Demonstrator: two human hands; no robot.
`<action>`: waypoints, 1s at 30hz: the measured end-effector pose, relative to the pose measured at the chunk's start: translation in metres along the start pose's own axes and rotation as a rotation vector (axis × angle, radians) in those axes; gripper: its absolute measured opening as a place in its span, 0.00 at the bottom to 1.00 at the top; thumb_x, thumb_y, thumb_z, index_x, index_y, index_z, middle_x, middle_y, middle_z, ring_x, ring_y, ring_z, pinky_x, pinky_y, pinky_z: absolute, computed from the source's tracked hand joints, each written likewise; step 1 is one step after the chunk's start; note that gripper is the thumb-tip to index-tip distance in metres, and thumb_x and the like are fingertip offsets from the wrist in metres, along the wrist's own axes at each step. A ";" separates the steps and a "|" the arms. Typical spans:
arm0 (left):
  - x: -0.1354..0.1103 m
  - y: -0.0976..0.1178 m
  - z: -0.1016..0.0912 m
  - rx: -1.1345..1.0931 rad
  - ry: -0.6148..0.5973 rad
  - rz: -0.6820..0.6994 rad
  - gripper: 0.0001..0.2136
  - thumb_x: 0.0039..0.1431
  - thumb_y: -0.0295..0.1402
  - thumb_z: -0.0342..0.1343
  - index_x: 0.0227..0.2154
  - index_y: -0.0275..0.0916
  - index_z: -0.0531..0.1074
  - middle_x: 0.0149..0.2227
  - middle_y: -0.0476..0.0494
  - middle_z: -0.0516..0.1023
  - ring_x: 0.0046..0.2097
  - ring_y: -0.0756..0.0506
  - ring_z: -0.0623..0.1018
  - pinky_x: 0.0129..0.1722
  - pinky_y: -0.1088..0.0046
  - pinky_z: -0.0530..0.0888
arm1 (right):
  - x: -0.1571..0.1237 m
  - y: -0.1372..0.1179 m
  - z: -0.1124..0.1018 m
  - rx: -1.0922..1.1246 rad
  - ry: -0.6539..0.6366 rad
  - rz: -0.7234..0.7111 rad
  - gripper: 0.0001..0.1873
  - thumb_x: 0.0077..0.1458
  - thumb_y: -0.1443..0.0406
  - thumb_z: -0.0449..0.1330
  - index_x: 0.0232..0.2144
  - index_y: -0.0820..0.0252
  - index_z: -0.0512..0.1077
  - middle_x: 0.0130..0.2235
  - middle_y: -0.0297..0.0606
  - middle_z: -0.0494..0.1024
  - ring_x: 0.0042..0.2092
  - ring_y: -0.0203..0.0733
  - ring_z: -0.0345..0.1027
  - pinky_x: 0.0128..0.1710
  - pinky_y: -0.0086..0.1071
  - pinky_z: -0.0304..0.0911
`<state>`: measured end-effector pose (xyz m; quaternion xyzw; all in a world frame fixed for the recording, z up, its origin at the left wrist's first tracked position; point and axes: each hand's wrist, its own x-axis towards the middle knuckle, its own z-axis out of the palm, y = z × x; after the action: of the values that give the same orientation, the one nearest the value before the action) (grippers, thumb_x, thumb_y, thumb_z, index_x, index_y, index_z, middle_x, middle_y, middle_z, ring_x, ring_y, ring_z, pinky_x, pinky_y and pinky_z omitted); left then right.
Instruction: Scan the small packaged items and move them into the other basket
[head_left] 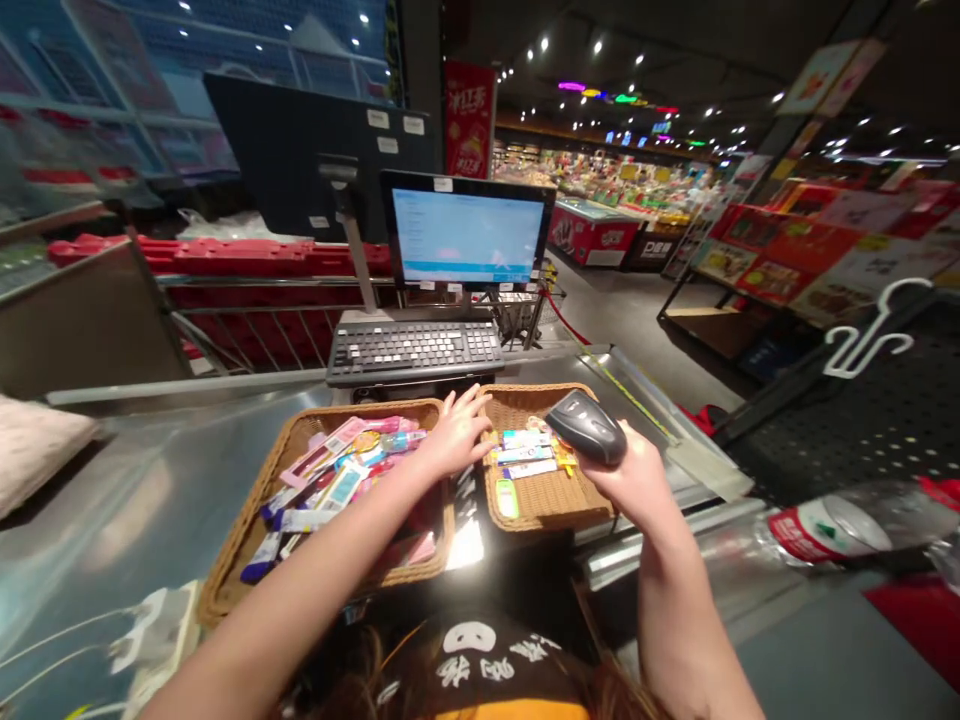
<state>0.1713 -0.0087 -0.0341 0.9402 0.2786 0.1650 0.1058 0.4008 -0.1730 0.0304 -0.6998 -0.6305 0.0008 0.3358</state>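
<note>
My right hand [637,478] grips a dark handheld barcode scanner [587,426], held above the smaller wicker basket [551,500] of small packaged items. My left hand [456,432] reaches forward between the two baskets, fingers stretched out flat over the far rim of the larger wicker basket [240,545]. That basket holds several colourful tubes and packets [337,475]. Nothing shows in the left hand.
A black keyboard [415,350] and a lit checkout screen [466,232] stand behind the baskets on the steel counter [150,490]. A plastic bottle [847,525] lies at right. A black pegboard with a white hook [870,340] stands at right. Store shelves fill the background.
</note>
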 end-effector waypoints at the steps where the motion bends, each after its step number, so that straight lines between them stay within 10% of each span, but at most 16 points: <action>1: 0.017 0.005 0.011 0.017 -0.033 0.041 0.10 0.57 0.39 0.56 0.37 0.40 0.77 0.64 0.36 0.62 0.68 0.33 0.51 0.64 0.40 0.47 | -0.001 0.007 -0.003 -0.011 0.013 0.007 0.07 0.46 0.61 0.59 0.28 0.58 0.71 0.32 0.38 0.77 0.36 0.46 0.70 0.47 0.43 0.65; 8: 0.106 0.016 0.091 0.153 -0.325 0.141 0.13 0.52 0.28 0.55 0.40 0.37 0.79 0.64 0.34 0.62 0.68 0.34 0.52 0.66 0.47 0.42 | 0.000 0.045 -0.020 0.055 0.029 0.071 0.08 0.46 0.62 0.60 0.31 0.58 0.72 0.35 0.40 0.78 0.39 0.48 0.71 0.55 0.51 0.59; 17: 0.126 -0.007 0.176 0.222 -0.611 -0.019 0.32 0.46 0.27 0.57 0.59 0.34 0.66 0.66 0.33 0.56 0.67 0.36 0.56 0.66 0.56 0.53 | 0.013 0.078 -0.019 0.135 -0.008 0.148 0.10 0.43 0.65 0.60 0.33 0.57 0.72 0.38 0.40 0.77 0.42 0.49 0.71 0.56 0.52 0.58; 30: 0.129 0.012 0.196 0.281 -0.639 -0.094 0.21 0.52 0.29 0.58 0.51 0.34 0.73 0.61 0.29 0.66 0.66 0.33 0.58 0.65 0.50 0.46 | 0.031 0.099 -0.009 0.175 0.007 0.157 0.06 0.44 0.65 0.60 0.29 0.57 0.73 0.35 0.38 0.77 0.40 0.47 0.70 0.52 0.49 0.61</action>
<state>0.3516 0.0331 -0.1792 0.9359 0.2944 -0.1825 0.0645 0.4982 -0.1479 0.0038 -0.7150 -0.5702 0.0797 0.3967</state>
